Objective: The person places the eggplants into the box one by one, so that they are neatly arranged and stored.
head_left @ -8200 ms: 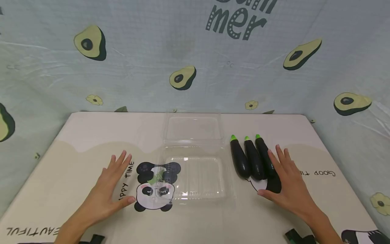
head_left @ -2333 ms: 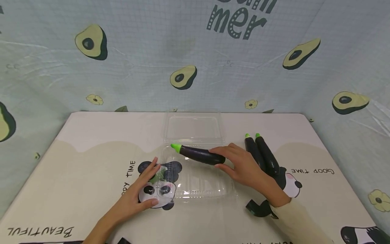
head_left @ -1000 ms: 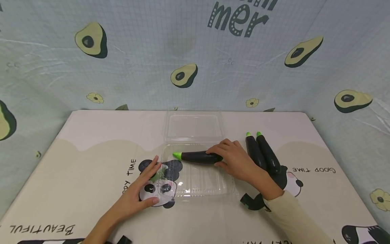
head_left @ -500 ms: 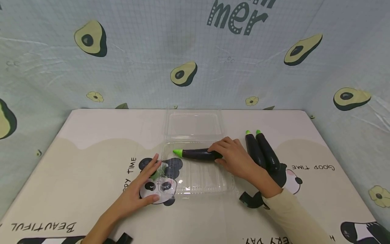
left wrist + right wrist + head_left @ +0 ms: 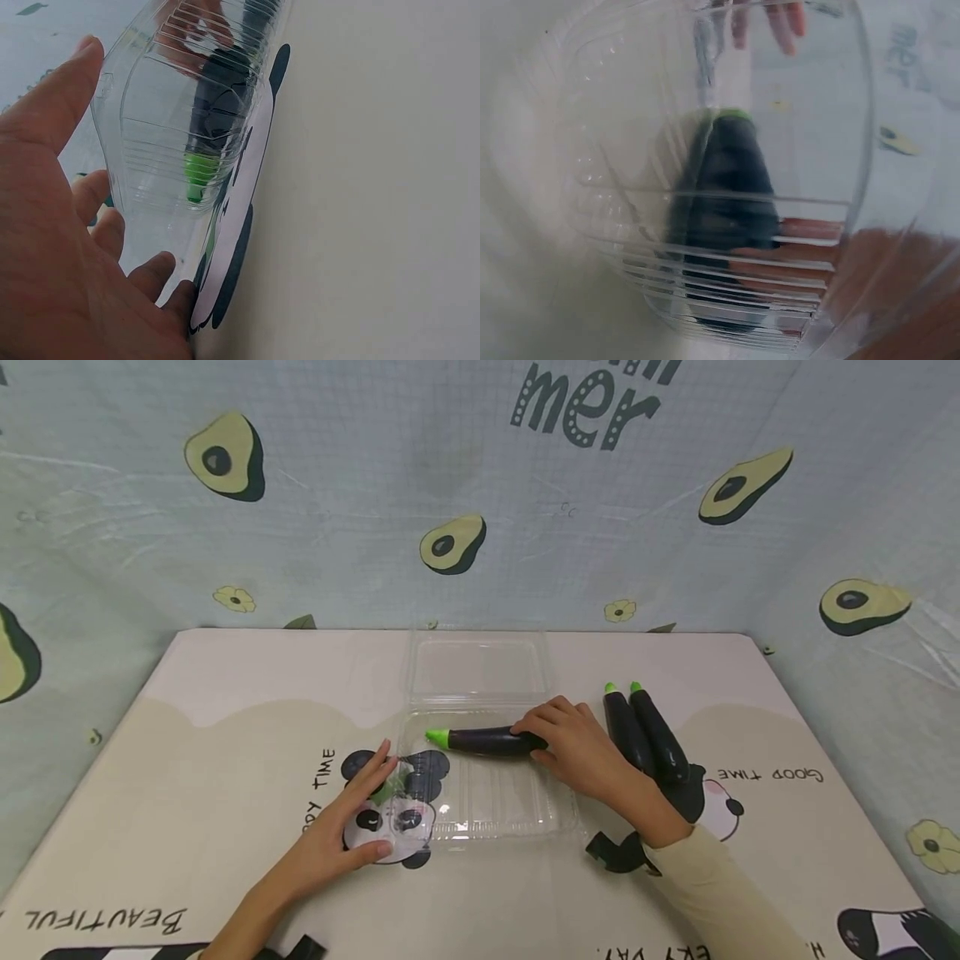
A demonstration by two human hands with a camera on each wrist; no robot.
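Clear plastic clamshell (image 5: 498, 802), left hand (image 5: 330, 839) spread at its side; right hand (image 5: 576, 753) gripping the dark eggplant (image 5: 483, 741): I'd settle that flat before releasing.

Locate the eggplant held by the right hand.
In the head view, the eggplant is in the clear tray near its lid, green tip pointing left, right hand gripping the thick end.

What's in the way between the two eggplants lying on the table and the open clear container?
The right hand, which spans that gap and grips the eggplant inside the container. Besides it and the container's side wall, nothing visible blocks the way; the lid is open at the far side.
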